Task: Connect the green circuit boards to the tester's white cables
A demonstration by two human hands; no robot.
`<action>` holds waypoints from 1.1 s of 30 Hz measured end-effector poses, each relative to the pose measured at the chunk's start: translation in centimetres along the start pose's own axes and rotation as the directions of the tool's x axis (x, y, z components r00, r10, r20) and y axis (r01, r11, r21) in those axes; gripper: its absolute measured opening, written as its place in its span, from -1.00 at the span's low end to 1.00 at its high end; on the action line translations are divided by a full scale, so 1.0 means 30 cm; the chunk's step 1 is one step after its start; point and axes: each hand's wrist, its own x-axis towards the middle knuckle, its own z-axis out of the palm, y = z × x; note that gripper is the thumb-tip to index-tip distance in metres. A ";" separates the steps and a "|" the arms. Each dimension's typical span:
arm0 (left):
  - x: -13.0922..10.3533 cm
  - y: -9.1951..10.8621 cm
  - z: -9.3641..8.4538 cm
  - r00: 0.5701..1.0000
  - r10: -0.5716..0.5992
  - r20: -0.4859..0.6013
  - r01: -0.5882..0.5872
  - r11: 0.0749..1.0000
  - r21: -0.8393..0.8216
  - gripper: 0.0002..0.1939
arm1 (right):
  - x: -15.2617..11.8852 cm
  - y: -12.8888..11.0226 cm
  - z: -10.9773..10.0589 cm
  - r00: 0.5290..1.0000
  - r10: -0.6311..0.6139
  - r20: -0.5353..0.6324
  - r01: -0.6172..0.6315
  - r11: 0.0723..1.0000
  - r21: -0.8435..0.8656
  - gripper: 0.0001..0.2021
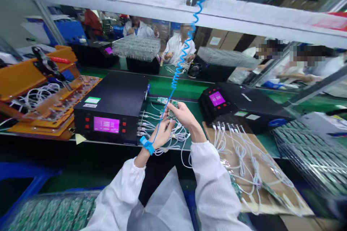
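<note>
One clear plastic tray (54,211) filled with green circuit boards is the nearest thing, at lower left, below the front edge of the dark green counter (196,109). Beside it rise two arms in loose white sleeves (214,184). On the left wrist is a bright blue strap (147,145), to which a thin blue coiled cord (177,70) comes down from above.

Both hands meet over the counter, between two black boxes. The right hand (187,115) is clamped on a small green rectangular circuit board (172,109), its thumb upon the upper part. The left hand (161,132) has its fingers at the lower end of this board; whether they pinch the board or a cable plug, I cannot tell. Under and beside the hands, thin white cables (179,135) lie tangled near the front edge.

To the right, more white cables lie on a brown cardboard sheet (229,142), which reaches beyond that edge. The left black box (116,86) and the right black box (255,101) each have a purple screen. At the counter's left end stands an orange plastic fixture (59,56). Farther, beyond the counter's back edge, co-workers in white (179,47) sit.
</note>
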 end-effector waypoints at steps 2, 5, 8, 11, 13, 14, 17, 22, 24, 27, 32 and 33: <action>-0.003 -0.003 0.002 0.999 -0.042 -0.011 0.041 0.998 -0.044 -0.60 | 0.028 -0.003 0.015 0.999 -0.005 0.032 -0.001 0.982 0.190 -0.53; -0.003 -0.001 0.001 0.994 -0.105 -0.018 0.104 0.992 -0.065 -0.61 | 0.064 0.000 0.032 1.000 -0.019 -0.019 0.024 0.924 0.381 -0.47; 0.007 0.010 -0.006 0.990 -0.139 -0.035 0.138 0.990 -0.027 -0.60 | 0.091 0.021 0.041 0.985 0.009 -0.171 0.067 0.900 0.431 -0.43; 0.030 0.024 -0.013 0.990 -0.132 -0.052 0.135 0.990 0.048 -0.60 | 0.117 0.050 0.041 0.951 0.095 -0.294 0.063 0.872 0.486 -0.45; 0.048 0.030 -0.015 0.991 -0.119 -0.054 0.123 0.988 0.092 -0.60 | 0.140 0.063 0.030 0.935 0.136 -0.329 0.062 0.847 0.527 -0.47; 0.053 0.032 -0.015 0.992 -0.108 -0.061 0.114 0.987 0.109 -0.60 | 0.153 0.064 0.018 0.931 0.143 -0.336 0.065 0.840 0.538 -0.47; 0.047 0.022 -0.018 0.994 -0.102 -0.034 0.106 0.982 0.157 -0.59 | 0.197 0.046 -0.059 0.910 0.134 -0.392 0.099 0.848 0.521 -0.47; 0.000 -0.041 -0.031 0.942 -0.320 0.106 0.323 0.946 -0.018 -0.57 | 0.241 0.030 -0.238 0.680 -0.070 -0.730 0.182 0.980 0.075 -0.49; 0.003 -0.069 -0.040 0.940 -0.341 -0.006 0.340 0.937 -0.083 -0.65 | 0.241 0.061 -0.259 0.731 -0.196 -0.654 -0.020 0.951 -0.308 -0.57; 0.039 -0.099 -0.057 0.950 -0.270 -0.158 0.267 0.963 -0.043 -0.73 | 0.234 0.127 -0.222 0.938 -0.172 -0.300 -0.176 0.509 -0.842 -0.81; 0.118 -0.115 -0.091 0.936 -0.255 -0.244 0.297 0.943 0.153 -0.84 | 0.222 0.176 -0.144 0.996 0.041 -0.085 -0.089 0.112 -0.990 -0.71; 0.130 -0.114 -0.094 0.934 -0.254 -0.252 0.299 0.940 0.162 -0.88 | 0.215 0.171 -0.139 0.996 0.064 -0.066 -0.070 0.063 -0.996 -0.72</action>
